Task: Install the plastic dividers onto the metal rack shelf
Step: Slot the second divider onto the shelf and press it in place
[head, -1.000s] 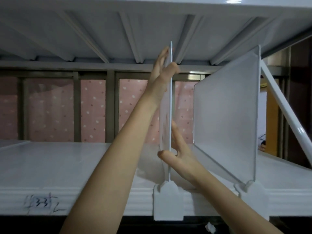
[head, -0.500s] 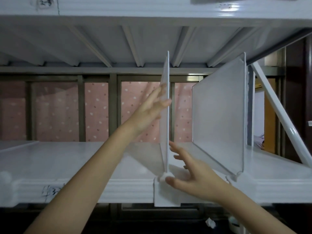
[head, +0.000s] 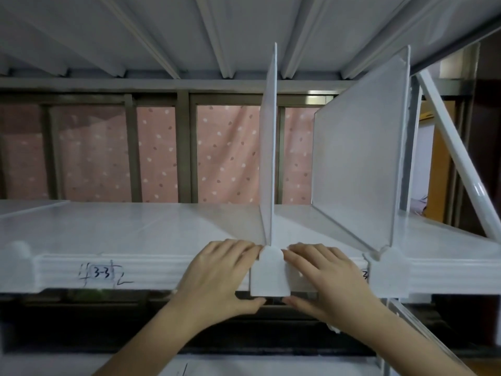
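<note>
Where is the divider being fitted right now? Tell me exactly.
In the head view, the divider stands upright just right of centre on the shelf, its clip over the front lip between the left hand and right hand, left of the second divider.

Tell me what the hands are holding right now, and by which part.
Both the left hand and right hand grip the shelf edge, flanking the middle divider's clip.

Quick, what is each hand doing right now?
Left hand: grips the shelf edge beside the divider clip.
Right hand: grips the shelf edge on the clip's other side.
</note>
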`<state>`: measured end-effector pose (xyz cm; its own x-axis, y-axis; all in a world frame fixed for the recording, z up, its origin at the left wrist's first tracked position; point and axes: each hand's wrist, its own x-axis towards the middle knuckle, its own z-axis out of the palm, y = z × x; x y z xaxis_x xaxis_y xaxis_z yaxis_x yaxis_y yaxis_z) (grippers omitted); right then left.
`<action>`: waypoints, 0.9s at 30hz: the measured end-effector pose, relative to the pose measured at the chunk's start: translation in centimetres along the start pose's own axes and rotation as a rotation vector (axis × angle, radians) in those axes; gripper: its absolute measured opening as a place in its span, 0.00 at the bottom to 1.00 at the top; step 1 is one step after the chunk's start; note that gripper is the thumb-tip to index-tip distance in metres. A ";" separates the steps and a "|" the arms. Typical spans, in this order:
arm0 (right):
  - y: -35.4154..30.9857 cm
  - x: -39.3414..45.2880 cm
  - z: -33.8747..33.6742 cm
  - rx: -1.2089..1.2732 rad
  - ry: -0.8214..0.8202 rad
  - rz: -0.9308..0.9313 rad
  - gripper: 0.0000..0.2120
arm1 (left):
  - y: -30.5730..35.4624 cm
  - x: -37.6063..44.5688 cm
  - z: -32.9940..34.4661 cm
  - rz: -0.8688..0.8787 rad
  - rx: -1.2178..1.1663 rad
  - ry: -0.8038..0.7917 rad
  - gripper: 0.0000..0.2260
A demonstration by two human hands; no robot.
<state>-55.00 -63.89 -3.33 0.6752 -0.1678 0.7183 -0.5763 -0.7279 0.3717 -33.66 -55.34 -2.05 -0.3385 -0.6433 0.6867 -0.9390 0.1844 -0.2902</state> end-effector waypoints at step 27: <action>-0.3 0.9 0.9 -0.154 0.144 -0.076 0.31 | -0.9 -2.7 2.3 -0.138 0.305 0.209 0.29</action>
<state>-53.80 -64.44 -3.31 0.6533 -0.0118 0.7570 -0.5972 -0.6225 0.5057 -31.76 -55.54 -5.16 -0.2446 -0.4753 0.8452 -0.9262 -0.1433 -0.3487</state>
